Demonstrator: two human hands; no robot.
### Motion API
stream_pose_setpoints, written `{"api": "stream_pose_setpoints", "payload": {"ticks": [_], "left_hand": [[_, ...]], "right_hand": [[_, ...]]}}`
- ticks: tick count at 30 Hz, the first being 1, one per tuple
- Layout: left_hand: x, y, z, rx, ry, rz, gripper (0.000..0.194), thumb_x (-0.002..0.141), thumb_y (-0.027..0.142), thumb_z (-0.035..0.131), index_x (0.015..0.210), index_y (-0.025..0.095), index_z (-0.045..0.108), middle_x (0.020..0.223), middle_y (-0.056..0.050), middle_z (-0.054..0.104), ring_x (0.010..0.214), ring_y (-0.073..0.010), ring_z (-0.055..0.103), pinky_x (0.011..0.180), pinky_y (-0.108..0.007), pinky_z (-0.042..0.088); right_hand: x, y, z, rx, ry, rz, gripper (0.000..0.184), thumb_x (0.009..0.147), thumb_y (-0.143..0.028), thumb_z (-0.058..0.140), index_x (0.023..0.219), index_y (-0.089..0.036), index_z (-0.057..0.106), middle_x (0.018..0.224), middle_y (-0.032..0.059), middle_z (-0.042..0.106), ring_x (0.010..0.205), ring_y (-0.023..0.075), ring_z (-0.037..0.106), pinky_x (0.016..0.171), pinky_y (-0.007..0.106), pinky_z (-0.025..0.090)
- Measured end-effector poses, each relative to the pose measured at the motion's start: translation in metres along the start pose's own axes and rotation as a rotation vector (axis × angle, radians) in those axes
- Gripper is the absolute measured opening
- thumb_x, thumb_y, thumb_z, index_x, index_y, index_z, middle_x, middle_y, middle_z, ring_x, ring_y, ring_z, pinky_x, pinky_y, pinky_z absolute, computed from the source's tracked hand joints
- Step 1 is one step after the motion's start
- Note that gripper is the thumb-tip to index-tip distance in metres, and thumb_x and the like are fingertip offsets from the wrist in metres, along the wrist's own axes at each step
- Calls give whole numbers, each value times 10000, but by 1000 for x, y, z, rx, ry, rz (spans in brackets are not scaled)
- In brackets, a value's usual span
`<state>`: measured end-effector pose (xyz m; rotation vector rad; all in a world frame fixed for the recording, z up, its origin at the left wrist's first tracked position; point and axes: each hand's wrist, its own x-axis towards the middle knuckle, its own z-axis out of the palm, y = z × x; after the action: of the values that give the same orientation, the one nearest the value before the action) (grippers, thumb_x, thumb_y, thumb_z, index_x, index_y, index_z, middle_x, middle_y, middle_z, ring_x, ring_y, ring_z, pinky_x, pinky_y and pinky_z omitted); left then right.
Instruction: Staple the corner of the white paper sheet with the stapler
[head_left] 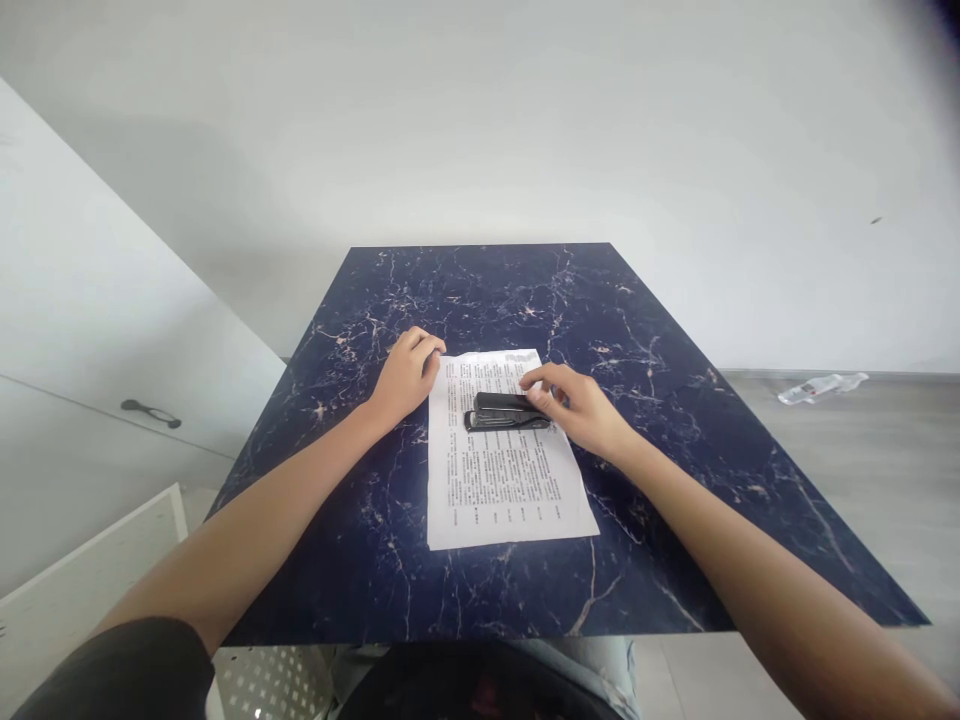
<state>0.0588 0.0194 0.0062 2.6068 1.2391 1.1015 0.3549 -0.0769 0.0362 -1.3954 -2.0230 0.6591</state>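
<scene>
A printed sheet of paper (502,500), perhaps more than one layer, lies flat on the dark blue marbled table (480,290). My left hand (411,372) rests at its far left corner, fingers curled in against the edge; the fingertips are partly hidden. Across the upper half of the page lies a black stapler (506,408), its jaw end pointing left. My right hand (577,402) has thumb and forefinger around the stapler's right end, which they partly cover. The other fingers of that hand are curled beneath and out of sight.
A white wall (480,120) stands behind the table's far edge. To the left is a white cabinet (90,300) with a dark handle (151,412). A clear plastic wrapper or bottle (821,388) lies on the grey floor to the right.
</scene>
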Motion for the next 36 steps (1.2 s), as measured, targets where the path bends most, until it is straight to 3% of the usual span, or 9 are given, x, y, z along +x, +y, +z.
{"api": "stream_pose_setpoints", "payload": {"ticks": [3,7,11,16,22,25,28,31,36], "left_hand": [[-2,-1,-3,-12,-72,-72,238,965,147,474,999,214,700,764,-13,621,665,-159,570,694,-319,466],[1,-22,-15,-320,-397,-60,181,929,257,603,1001,234,768,577,36,558,489,-107,455,564,-276,392],[5,-40,-26,-747,-577,-170,229,807,373,788,997,249,818,748,-44,722,583,-131,578,578,-291,474],[8,-37,-30,-853,-679,-222,359,641,284,900,992,273,822,898,-72,760,603,-119,580,573,-283,490],[10,-34,-30,-839,-739,-216,391,613,261,904,997,266,826,917,-83,758,616,-135,612,554,-276,486],[11,-35,-29,-823,-767,-170,352,646,284,900,989,274,821,928,-79,759,633,-142,621,543,-271,464],[10,-35,-30,-803,-743,-156,298,718,330,865,1006,271,820,946,-86,770,656,-147,627,556,-276,455],[10,-32,-30,-816,-643,-177,231,840,405,769,1019,265,813,922,-88,768,721,-167,655,631,-304,494],[13,-21,-14,-845,-210,-459,292,968,492,611,885,236,724,795,-66,681,625,-147,572,579,-317,474]], "right_hand": [[-2,5,-18,100,-146,208,331,1009,-442,523,1172,-233,722,955,93,731,831,242,660,750,413,528],[-6,14,-30,553,-474,421,511,999,-464,581,1441,-211,619,908,102,752,793,234,718,722,404,615],[-6,21,-19,757,-473,462,523,1012,-438,597,1483,-212,596,1128,156,764,908,261,779,743,390,683],[-4,28,-9,764,-485,395,442,1038,-397,577,1450,-249,637,1260,137,744,1041,285,775,915,474,681],[-5,28,-11,709,-454,343,426,1043,-410,571,1427,-247,654,1162,129,770,974,270,788,852,449,697],[-6,26,-10,659,-429,301,482,1056,-462,524,1457,-212,623,845,91,771,690,213,758,659,379,674],[-7,18,-3,361,-332,227,527,949,-492,686,1411,-243,650,738,20,726,487,148,606,484,320,552],[-7,7,8,47,-158,84,409,820,-399,824,1203,-275,754,873,23,754,614,171,644,585,349,563],[-14,-4,10,-98,17,-142,211,910,-331,717,1109,-289,775,1024,38,779,806,213,721,716,383,603]]}}
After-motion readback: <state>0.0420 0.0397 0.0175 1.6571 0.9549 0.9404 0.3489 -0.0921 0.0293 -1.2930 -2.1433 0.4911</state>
